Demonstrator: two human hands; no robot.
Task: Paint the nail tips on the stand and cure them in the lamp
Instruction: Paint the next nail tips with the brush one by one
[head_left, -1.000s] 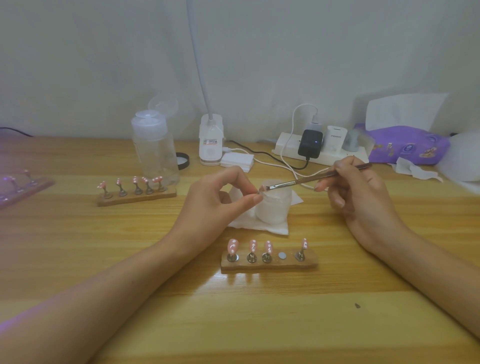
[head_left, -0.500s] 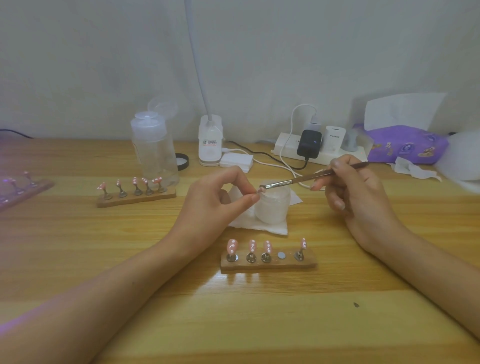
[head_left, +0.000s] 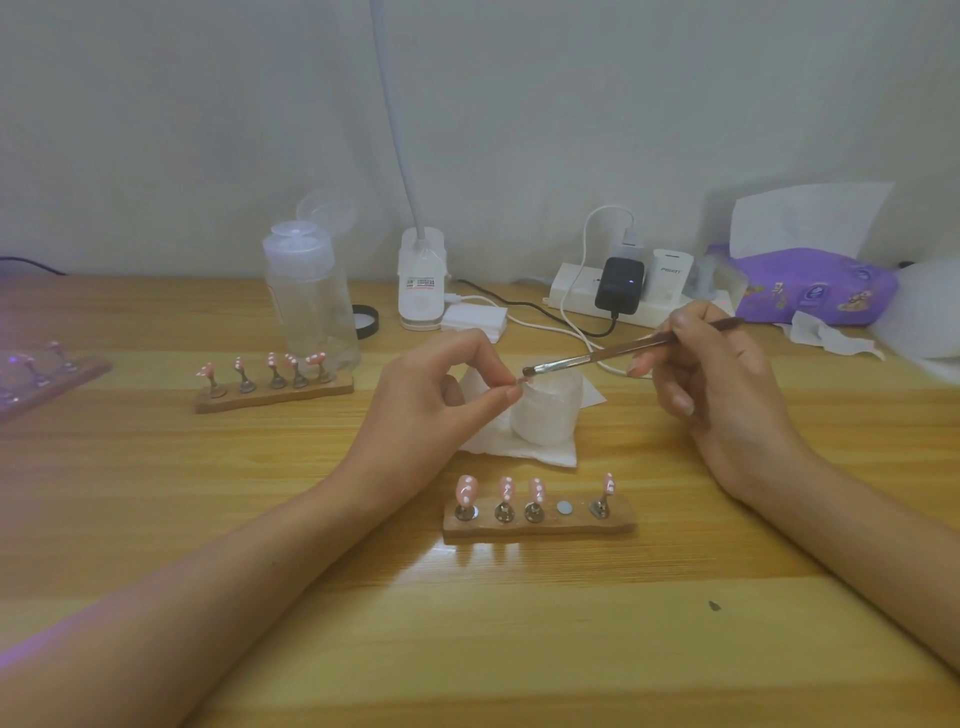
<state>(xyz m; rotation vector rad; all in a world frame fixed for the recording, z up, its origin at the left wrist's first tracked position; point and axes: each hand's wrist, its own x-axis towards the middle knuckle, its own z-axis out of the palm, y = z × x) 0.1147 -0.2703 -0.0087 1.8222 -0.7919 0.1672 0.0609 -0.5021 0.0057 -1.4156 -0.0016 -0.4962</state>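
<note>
My left hand (head_left: 436, 400) pinches a small nail tip (head_left: 521, 382) between thumb and fingers, above a white jar (head_left: 545, 415). My right hand (head_left: 717, 379) holds a thin brush (head_left: 613, 355), its bristles just above the pinched tip. In front of me lies a wooden stand (head_left: 540, 526) with pink, white-dotted nail tips on metal posts; one round magnet spot (head_left: 563, 507) on it is bare. A second wooden stand (head_left: 275, 395) with several pink tips sits at the left.
The jar stands on a white tissue (head_left: 524, 447). Behind are a clear pump bottle (head_left: 309, 296), a white lamp base (head_left: 422, 286) with a gooseneck, a power strip (head_left: 618, 299) with chargers and cables, and a purple tissue pack (head_left: 815, 288). A third stand (head_left: 47, 374) lies at the far left under purple light.
The brush tip has lifted slightly off the pinched nail tip. Both hands stay almost where they were.
</note>
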